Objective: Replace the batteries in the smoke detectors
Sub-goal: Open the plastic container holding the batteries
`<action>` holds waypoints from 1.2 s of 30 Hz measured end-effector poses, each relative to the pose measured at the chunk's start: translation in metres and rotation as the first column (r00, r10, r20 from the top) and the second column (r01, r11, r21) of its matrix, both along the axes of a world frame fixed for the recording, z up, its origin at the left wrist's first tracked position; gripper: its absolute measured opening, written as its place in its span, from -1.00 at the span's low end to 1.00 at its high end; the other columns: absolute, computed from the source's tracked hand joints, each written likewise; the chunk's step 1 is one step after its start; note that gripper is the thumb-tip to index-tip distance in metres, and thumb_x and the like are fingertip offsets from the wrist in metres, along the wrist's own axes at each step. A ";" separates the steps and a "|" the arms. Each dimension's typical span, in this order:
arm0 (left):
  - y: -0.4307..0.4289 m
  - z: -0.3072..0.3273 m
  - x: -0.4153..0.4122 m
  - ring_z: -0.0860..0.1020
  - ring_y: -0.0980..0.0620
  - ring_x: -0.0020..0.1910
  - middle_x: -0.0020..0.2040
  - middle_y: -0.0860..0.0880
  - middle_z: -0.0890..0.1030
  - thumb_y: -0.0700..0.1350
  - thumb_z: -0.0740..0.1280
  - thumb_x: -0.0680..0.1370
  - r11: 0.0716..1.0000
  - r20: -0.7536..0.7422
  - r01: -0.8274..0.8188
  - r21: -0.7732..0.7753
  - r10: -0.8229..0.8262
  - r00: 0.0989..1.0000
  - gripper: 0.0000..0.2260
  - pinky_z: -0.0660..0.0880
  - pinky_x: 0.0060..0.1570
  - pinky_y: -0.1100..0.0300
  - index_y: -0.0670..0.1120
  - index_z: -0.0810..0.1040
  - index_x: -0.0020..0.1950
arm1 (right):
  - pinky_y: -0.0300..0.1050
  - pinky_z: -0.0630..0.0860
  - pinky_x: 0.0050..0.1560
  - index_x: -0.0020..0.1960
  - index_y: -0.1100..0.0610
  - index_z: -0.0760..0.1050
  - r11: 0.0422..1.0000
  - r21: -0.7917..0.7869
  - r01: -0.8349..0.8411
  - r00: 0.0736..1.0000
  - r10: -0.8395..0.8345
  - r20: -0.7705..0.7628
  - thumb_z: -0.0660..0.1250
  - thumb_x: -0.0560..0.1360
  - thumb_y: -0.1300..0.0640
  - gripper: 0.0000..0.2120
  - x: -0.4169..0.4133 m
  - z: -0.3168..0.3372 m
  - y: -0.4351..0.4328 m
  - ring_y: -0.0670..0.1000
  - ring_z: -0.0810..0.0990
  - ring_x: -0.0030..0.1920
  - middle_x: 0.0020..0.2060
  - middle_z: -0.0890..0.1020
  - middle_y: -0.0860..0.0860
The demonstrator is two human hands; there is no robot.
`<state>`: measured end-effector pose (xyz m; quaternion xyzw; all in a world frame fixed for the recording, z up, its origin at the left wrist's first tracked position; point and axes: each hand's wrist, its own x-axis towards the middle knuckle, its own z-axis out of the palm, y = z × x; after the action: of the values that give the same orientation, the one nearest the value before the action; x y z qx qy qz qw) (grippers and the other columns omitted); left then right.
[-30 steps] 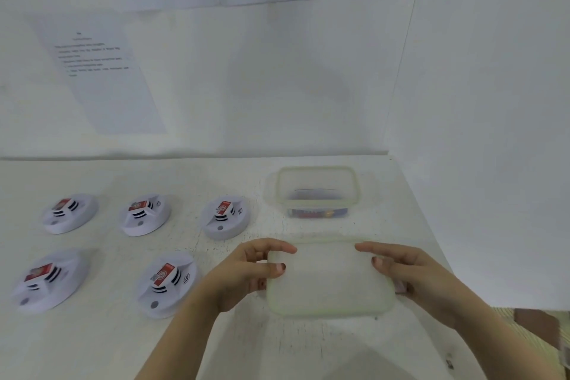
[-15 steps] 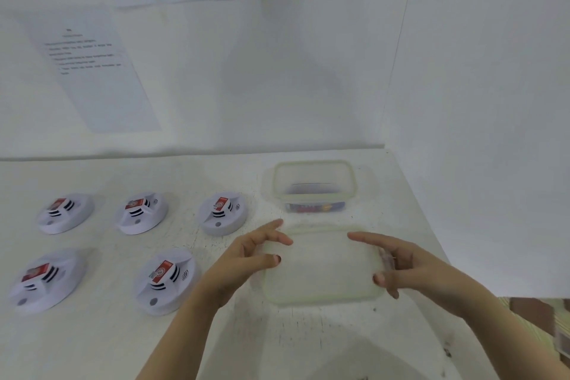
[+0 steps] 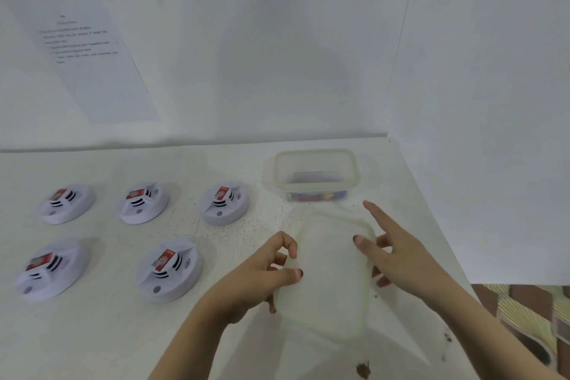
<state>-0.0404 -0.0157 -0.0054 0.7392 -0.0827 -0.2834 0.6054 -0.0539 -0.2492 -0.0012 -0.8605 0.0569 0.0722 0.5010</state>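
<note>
White tabletop [image 3: 197, 339] set into a white-walled corner is carrying five round white smoke detectors [image 3: 169, 268] with red batteries, sitting in two rows at the left exactly as before. Right of them, the left hand [image 3: 262, 278] is pinching the left edge of a frosted rectangular plastic lid [image 3: 330, 287], now turned lengthwise, just in front of the clear plastic tub [image 3: 316, 163] holding spare batteries [image 3: 317, 196]. Farthest right, the right hand [image 3: 401, 256], gripping the lid a second ago, is hovering with fingers spread and forefinger straight.
</note>
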 end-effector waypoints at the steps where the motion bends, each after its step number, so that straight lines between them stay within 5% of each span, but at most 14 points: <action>1: -0.001 -0.002 -0.003 0.51 0.09 -0.32 -0.05 -0.08 0.50 -0.08 0.32 0.39 1.000 -0.016 -0.008 -0.024 0.008 1.000 -0.81 0.37 -0.48 0.23 0.01 0.37 -0.05 | -0.31 0.56 -0.30 0.39 -0.34 0.11 1.000 0.013 -0.009 1.000 0.009 -0.010 0.28 0.51 -0.09 -0.45 -0.003 0.002 0.001 -0.08 0.65 -0.35 -0.09 0.52 -0.08; 5: -0.007 -0.007 -0.009 0.50 0.07 -0.28 -0.04 -0.07 0.50 -0.08 0.31 0.39 0.995 -0.021 -0.061 -0.074 0.060 0.998 -0.81 0.39 -0.47 0.24 0.02 0.38 -0.04 | -0.09 0.63 -0.15 0.21 -0.30 0.27 0.994 0.102 -0.036 0.999 0.038 -0.019 0.37 0.46 0.04 -0.55 -0.012 0.007 -0.001 0.06 0.68 -0.28 -0.05 0.53 0.03; 10: -0.006 -0.007 -0.002 0.61 0.06 -0.09 0.06 0.00 0.63 -0.17 0.38 0.36 0.989 0.067 -0.072 -0.131 0.081 0.994 -0.70 0.52 -0.12 0.25 0.10 0.60 0.05 | -0.21 0.55 -0.22 -0.01 -0.13 0.52 0.963 0.250 -0.100 0.995 0.103 0.004 0.36 0.48 0.17 -0.80 -0.011 0.001 -0.007 0.07 0.59 -0.25 0.03 0.50 0.14; 18: -0.004 -0.016 0.014 0.59 -0.05 -0.14 -0.08 -0.12 0.59 -0.22 0.46 0.21 0.952 -0.147 -0.036 -0.302 -0.009 0.989 -0.72 0.51 -0.25 0.19 0.02 0.50 -0.18 | -0.10 0.37 -0.20 0.03 -0.01 0.53 0.800 0.584 -0.140 0.966 0.239 -0.095 0.42 0.34 0.05 -0.74 0.003 -0.013 -0.013 0.13 0.32 -0.16 -0.14 0.38 0.17; 23: -0.005 -0.017 0.014 0.58 -0.03 -0.21 -0.16 -0.07 0.58 -0.26 0.47 0.21 0.923 -0.140 -0.069 -0.379 0.017 0.990 -0.70 0.49 -0.33 0.21 -0.01 0.42 -0.24 | -0.11 0.32 -0.22 0.01 -0.02 0.52 0.844 0.516 -0.147 0.970 0.225 -0.091 0.38 0.42 0.03 -0.82 0.005 -0.009 -0.011 0.09 0.32 -0.22 -0.16 0.37 0.13; 26: -0.004 -0.013 0.014 0.56 -0.07 -0.18 -0.13 -0.08 0.59 -0.18 0.50 0.22 0.956 -0.063 -0.066 -0.286 0.050 0.997 -0.71 0.43 -0.33 0.20 0.01 0.44 -0.20 | -0.27 0.29 -0.40 -0.06 -0.03 0.51 0.912 0.366 -0.186 0.976 0.215 -0.042 0.29 0.55 0.09 -0.95 0.005 -0.006 -0.012 -0.04 0.29 -0.41 -0.33 0.29 0.08; 31: 0.003 -0.006 0.019 0.57 0.01 0.09 0.12 0.04 0.60 -0.05 0.51 0.21 0.995 0.051 0.021 -0.102 -0.016 0.999 -0.59 0.52 0.05 0.13 0.08 0.58 0.03 | -0.21 0.46 -0.29 0.05 -0.06 0.48 0.877 0.369 -0.309 0.924 0.369 -0.103 0.44 0.43 0.07 -0.77 0.008 -0.001 -0.021 0.04 0.39 -0.28 -0.27 0.35 0.11; 34: -0.001 -0.004 0.026 0.41 0.14 0.34 0.29 0.19 0.51 0.00 0.47 0.28 0.994 0.139 -0.043 -0.097 0.056 0.989 -0.54 0.38 0.29 0.13 0.17 0.57 0.18 | -0.21 0.45 -0.26 0.08 -0.08 0.47 0.841 0.360 -0.403 0.869 0.475 -0.137 0.42 0.36 0.12 -0.68 0.016 0.002 -0.024 0.06 0.45 -0.19 -0.13 0.47 0.15; 36: -0.003 -0.002 0.032 0.45 0.26 0.28 0.23 0.23 0.56 -0.07 0.44 0.36 0.988 0.149 -0.074 -0.133 0.093 0.984 -0.60 0.41 0.20 0.29 0.14 0.58 0.19 | -0.25 0.42 -0.29 0.10 -0.05 0.48 0.811 0.357 -0.464 0.824 0.543 -0.162 0.37 0.36 0.19 -0.66 0.026 0.009 -0.025 0.02 0.47 -0.20 -0.14 0.50 0.10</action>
<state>-0.0087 -0.0190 -0.0074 0.7219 -0.1161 -0.1937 0.6542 -0.0281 -0.2742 0.0083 -0.7405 -0.1225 0.3215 0.5773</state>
